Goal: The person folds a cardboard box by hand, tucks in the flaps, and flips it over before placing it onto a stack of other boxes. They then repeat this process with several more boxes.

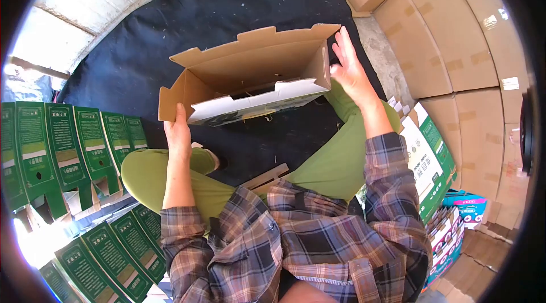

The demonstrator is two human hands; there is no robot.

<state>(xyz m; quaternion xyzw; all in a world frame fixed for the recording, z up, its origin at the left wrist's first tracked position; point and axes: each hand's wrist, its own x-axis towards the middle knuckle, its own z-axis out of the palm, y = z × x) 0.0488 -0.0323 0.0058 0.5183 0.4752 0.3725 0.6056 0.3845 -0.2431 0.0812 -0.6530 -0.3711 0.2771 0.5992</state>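
I hold an open cardboard carton [250, 67] in front of me, above my knees; its inside is brown and its outer face is white and green print. My left hand [178, 132] grips the carton's left end at the lower corner. My right hand [348, 67] presses flat, fingers spread, against the carton's right end flap. The flaps along the far edge stand open. I sit with legs in green trousers [170, 175] and wear a plaid shirt.
Folded green cartons [68, 149] stand in rows at my left. Flat printed cartons [429, 158] are stacked at my right. Taped brown boxes [455, 47] are piled behind them. A black mat [170, 24] covers the floor ahead; a wooden strip [267, 178] lies by my legs.
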